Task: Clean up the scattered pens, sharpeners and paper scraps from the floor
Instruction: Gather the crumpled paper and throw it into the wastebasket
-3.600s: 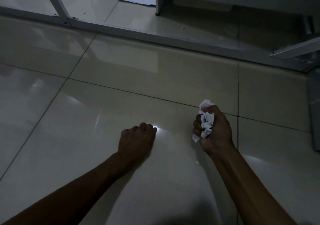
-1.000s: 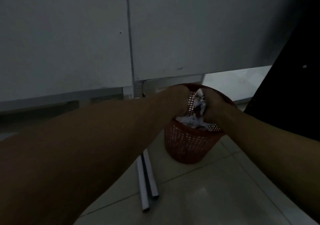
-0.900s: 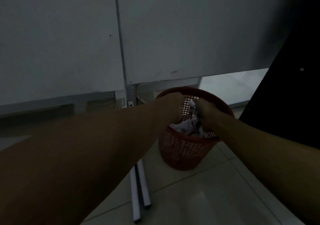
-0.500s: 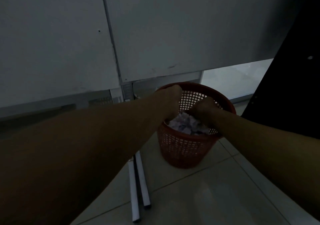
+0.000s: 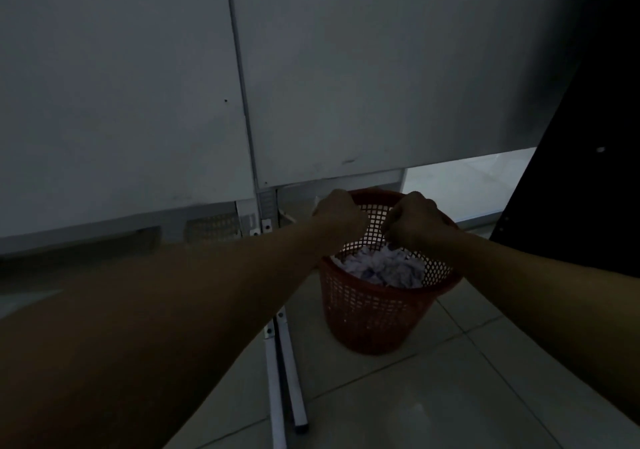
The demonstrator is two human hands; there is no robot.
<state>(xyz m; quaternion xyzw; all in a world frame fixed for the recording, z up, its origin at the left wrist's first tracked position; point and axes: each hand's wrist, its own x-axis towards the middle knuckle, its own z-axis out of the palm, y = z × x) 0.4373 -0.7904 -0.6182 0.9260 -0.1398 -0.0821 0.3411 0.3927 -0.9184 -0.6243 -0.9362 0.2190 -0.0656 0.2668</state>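
The right hand (image 5: 414, 220), which half a second ago reached down among the paper, is now lifted above the rim with its fingers curled and nothing visibly in them. The crumpled white paper scraps (image 5: 381, 267) lie piled inside the red plastic mesh wastebasket (image 5: 374, 313), filling it nearly to the brim. The left hand (image 5: 341, 214) hovers over the basket's far-left rim, fingers curled too; whether it holds anything cannot be told in the dim light. The basket stands on pale glossy floor tiles (image 5: 433, 396), just beside a white metal frame leg (image 5: 287, 372) and below a grey partition panel (image 5: 346, 67).
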